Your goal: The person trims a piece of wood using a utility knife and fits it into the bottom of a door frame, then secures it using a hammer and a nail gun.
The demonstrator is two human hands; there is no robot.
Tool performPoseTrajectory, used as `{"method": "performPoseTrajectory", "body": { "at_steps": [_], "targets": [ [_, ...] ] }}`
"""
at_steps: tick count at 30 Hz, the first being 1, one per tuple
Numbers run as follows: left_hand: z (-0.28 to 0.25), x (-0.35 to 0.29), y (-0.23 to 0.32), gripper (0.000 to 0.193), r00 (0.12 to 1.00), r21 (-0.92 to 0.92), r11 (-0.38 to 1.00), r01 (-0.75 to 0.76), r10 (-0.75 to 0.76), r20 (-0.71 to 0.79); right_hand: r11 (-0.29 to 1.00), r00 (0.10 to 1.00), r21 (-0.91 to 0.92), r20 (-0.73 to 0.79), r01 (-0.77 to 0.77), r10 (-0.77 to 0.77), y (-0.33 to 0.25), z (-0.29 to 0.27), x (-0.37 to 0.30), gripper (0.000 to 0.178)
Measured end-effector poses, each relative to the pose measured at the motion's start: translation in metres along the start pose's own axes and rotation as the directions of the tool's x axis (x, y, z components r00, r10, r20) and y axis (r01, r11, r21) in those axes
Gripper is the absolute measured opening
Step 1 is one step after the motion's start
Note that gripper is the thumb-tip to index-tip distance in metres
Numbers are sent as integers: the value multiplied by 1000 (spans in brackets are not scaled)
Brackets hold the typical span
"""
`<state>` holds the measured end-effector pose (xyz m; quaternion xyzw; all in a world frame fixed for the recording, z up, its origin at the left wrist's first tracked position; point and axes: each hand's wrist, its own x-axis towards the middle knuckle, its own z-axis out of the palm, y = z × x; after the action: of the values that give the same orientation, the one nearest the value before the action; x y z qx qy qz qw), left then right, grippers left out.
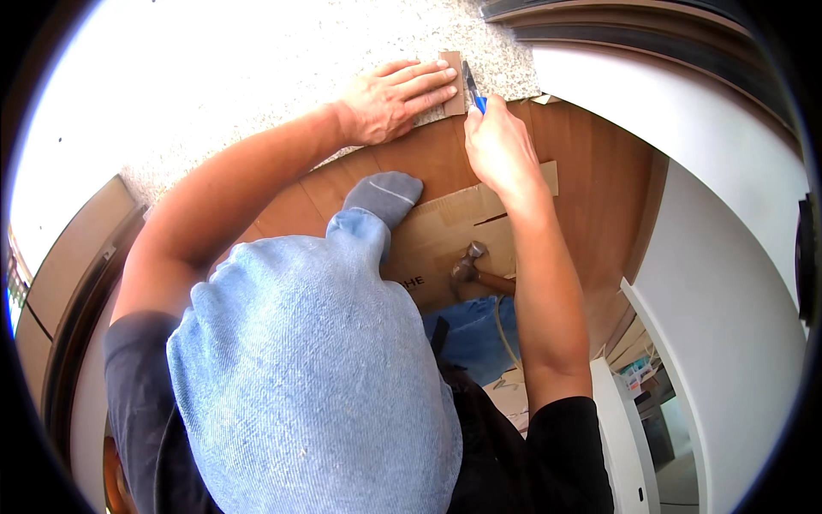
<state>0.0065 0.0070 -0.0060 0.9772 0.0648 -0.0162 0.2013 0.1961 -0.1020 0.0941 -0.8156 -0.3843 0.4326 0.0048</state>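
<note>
Head view: hammer (467, 268) on cardboard (424, 231), apart from cutter (473, 87)

A hammer (467, 264) (brown-handled) lies on printed cardboard (437, 236).

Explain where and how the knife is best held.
Most likely by the knife's blue handle, from the near side, as the right hand does: the blade points to the far side, beside the brown strip, so the handle is the safer end.

Counts: 1 blue-handled utility knife (475, 92), 1 flat brown rectangular strip (455, 104), 1 wooden-handled metal hammer (466, 268), 1 grey fabric sock (390, 197), 2 bare hands (390, 104).
</note>
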Motion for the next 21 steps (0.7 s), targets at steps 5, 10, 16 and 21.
{"method": "performPoseTrajectory", "body": {
  "at_steps": [5,10,16,21],
  "targets": [
    [6,1,-2,89,998,5,1000,-11,11,-64,1000,1000,3,-9,18,-18,2,2,1,41],
    [4,1,-1,86,998,17,1000,-8,9,-68,999,1000,-42,15,9,-9,2,0,3,40],
    [3,1,0,83,999,22,1000,-9,10,-49,1000,999,-25,37,-2,3,0,-6,1,41],
    [3,0,-3,85,999,36,999,-10,11,-39,1000,999,-13,34,-22,22,-5,-7,-1,41]
  ]
}}
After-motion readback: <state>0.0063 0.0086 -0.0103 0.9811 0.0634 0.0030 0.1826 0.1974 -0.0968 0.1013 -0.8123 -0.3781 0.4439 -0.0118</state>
